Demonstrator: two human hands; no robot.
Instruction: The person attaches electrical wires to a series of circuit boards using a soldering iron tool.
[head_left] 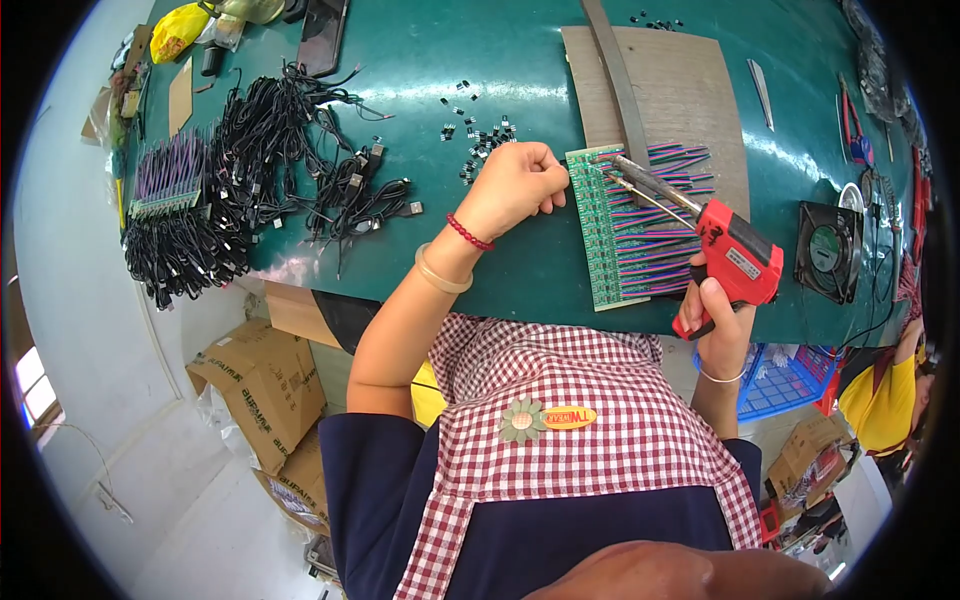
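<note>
1. While your right hand [722, 325] is closed around the handle of the red pistol-shaped soldering gun [735, 262], its long metal tip [655, 185] lies across the upper part of the green circuit board strip [612, 228], near the board's top left corner.
2. Your left hand [515, 185] is curled shut at the board's top left edge; its fingers seem to pinch something thin there, but your knuckles hide it.
3. Rows of pink, green and blue wires [655, 240] already run off the board's right side from top to bottom, so I judge the wiring largely done; which joints remain unsoldered is too small to tell.
4. Beyond your left hand, small black components [478, 140] lie scattered on the green counter [420, 60].
5. Farther left sit tangled black cables [270, 160] and a second wired strip [168, 180].
6. At the right rim, a small black fan [828, 250] and hand tools are bent and partly cut off.
</note>
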